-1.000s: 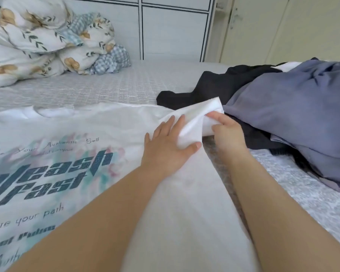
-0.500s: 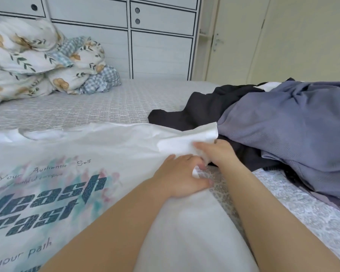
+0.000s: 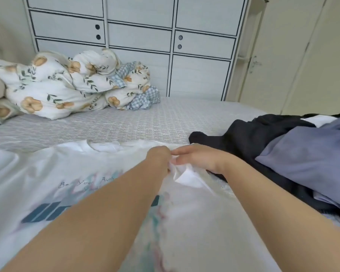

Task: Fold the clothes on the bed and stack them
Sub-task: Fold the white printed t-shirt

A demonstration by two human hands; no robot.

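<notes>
Now, as things lie:
White T-shirt: a white cotton T-shirt with dark teal block lettering and script print (image 3: 53,173) is spread flat over the near half of the bed, neck opening toward twelve o'clock, filling the view from nine o'clock round to six.
Sleeve: the shirt's white sleeve flap (image 3: 186,176) is turned inward onto the body of the shirt, just at four o'clock of the left hand.
Left hand: the left hand (image 3: 159,159) sits on the shirt near its shoulder, fingers curled down into the white cloth; it seems to pinch the fabric, though the fingertips are hidden.
Right hand: the right hand (image 3: 199,159) lies at three o'clock of the left and touches it, fingers fairly straight and pointing to nine o'clock, resting on the folded sleeve.
Unfolded pile: a crumpled black garment (image 3: 243,138) and a slate-blue knit garment (image 3: 306,156) heaped on it lie at three o'clock, just beside the right forearm.
Bed: a mattress with a pale grey patterned cover (image 3: 145,122).
Quilt: a bunched white floral quilt with blue gingham backing (image 3: 67,85) at ten o'clock, well apart from the shirt.
Behind: a white panelled wardrobe (image 3: 141,36) at twelve o'clock.
</notes>
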